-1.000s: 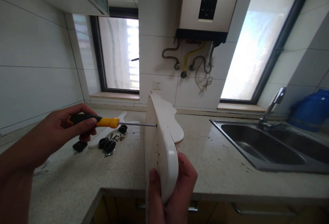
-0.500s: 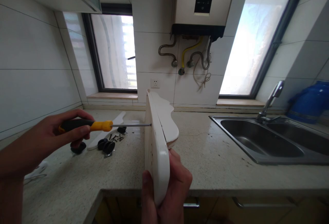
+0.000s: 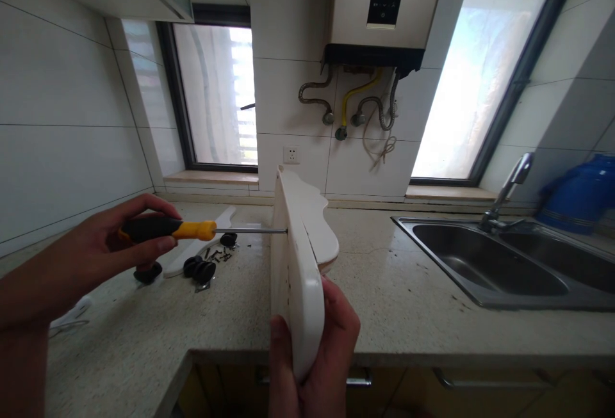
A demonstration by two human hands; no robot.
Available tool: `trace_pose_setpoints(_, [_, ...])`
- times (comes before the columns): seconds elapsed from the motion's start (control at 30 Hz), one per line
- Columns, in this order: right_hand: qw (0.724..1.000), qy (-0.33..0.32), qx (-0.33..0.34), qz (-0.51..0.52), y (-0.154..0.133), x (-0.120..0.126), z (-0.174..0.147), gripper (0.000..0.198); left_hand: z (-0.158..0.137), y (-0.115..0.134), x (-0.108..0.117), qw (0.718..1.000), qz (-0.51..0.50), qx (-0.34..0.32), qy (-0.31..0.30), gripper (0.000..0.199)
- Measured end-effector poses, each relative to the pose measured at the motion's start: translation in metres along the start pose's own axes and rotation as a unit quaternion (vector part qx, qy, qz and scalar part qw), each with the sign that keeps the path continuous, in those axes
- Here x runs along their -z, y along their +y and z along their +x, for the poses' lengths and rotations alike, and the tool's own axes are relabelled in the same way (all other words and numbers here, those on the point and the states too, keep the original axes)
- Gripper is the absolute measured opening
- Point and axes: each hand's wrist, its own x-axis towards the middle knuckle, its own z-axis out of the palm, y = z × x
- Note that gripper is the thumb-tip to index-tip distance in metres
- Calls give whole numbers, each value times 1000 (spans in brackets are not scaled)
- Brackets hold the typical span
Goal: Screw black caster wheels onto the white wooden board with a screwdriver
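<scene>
My left hand (image 3: pixel 139 239) is closed around the black and yellow handle of a screwdriver (image 3: pixel 195 230). The screwdriver lies level, and its tip meets the left face of a white board (image 3: pixel 307 303) that stands on edge. My right hand (image 3: pixel 331 341) grips the near end of this board, thumb on the left face and fingers on the right. A wavy-edged white panel (image 3: pixel 314 219) sticks out from the board's right side. Behind the screwdriver lie black casters (image 3: pixel 199 269), several small screws (image 3: pixel 218 255) and a separate white curved piece (image 3: pixel 180 259) on the counter.
A steel double sink (image 3: pixel 480 258) with a tap (image 3: pixel 509 191) is set into the counter (image 3: pixel 384 315) at right. A blue container (image 3: pixel 579 194) stands behind it. A water heater (image 3: pixel 377 15) hangs on the wall, with pipes below. A white cable (image 3: pixel 72 315) lies at left.
My left hand's fingers have shifted on the screwdriver handle, the thumb now lower and looser. The board has tilted slightly, its near end a little further right. The whole view has shifted a little.
</scene>
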Motion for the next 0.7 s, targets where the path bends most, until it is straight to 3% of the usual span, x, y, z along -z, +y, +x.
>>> trace_pose_setpoints(0.1, [1000, -3, 1, 0, 2, 1, -3, 77, 2, -2, 1, 999, 14, -21, 39, 57])
trace_pose_setpoints(0.33, [1000, -5, 4, -4, 5, 0, -9, 78, 4, -4, 6, 1000, -14, -22, 17, 48])
trace_pose_setpoints(0.47, [1000, -7, 10, 0, 5, -3, -9, 79, 6, -8, 5, 998, 20, -26, 57, 50])
trace_pose_setpoints(0.57, [1000, -13, 15, 4, 4, -4, -9, 79, 8, -15, 3, 994, -7, -42, 103, 60])
trace_pose_setpoints(0.7, [1000, -14, 16, 0, 3, -3, -8, 78, 8, -15, 2, 994, -39, -49, 91, 67])
